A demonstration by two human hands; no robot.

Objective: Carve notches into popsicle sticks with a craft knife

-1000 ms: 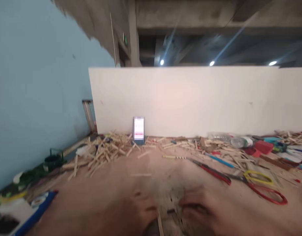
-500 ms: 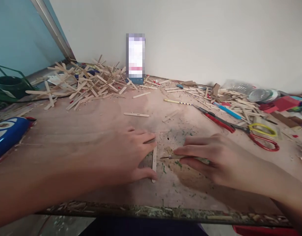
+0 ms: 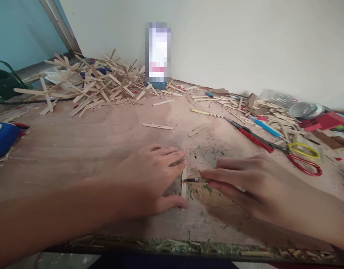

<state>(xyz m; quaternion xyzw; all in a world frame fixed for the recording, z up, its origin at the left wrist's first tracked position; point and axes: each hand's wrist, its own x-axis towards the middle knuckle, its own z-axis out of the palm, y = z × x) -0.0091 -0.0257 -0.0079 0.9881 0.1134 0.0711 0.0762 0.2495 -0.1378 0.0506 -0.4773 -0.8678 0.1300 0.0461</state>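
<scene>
My left hand [image 3: 149,179] lies flat on the wooden table [image 3: 90,138], its fingertips and thumb pressing down a pale wooden craft stick [image 3: 183,186] that runs front to back. My right hand [image 3: 244,183] is closed in a pinch on a thin craft knife [image 3: 194,180]. The knife's dark tip touches the stick's right edge near its middle. Green flecks and scratch marks cover the board around the stick.
A heap of craft sticks [image 3: 90,86] lies at the back left, a phone [image 3: 158,52] leans on the white wall, and red-handled scissors [image 3: 275,149], a yellow pencil [image 3: 207,113] and a blue pen [image 3: 263,126] lie right. A loose stick [image 3: 157,126] lies mid-table. A blue object [image 3: 3,136] sits far left.
The view dropped from the wall and ceiling to the table. Since half a second ago the knife tip moved left to touch the stick; the left hand keeps pressing it.
</scene>
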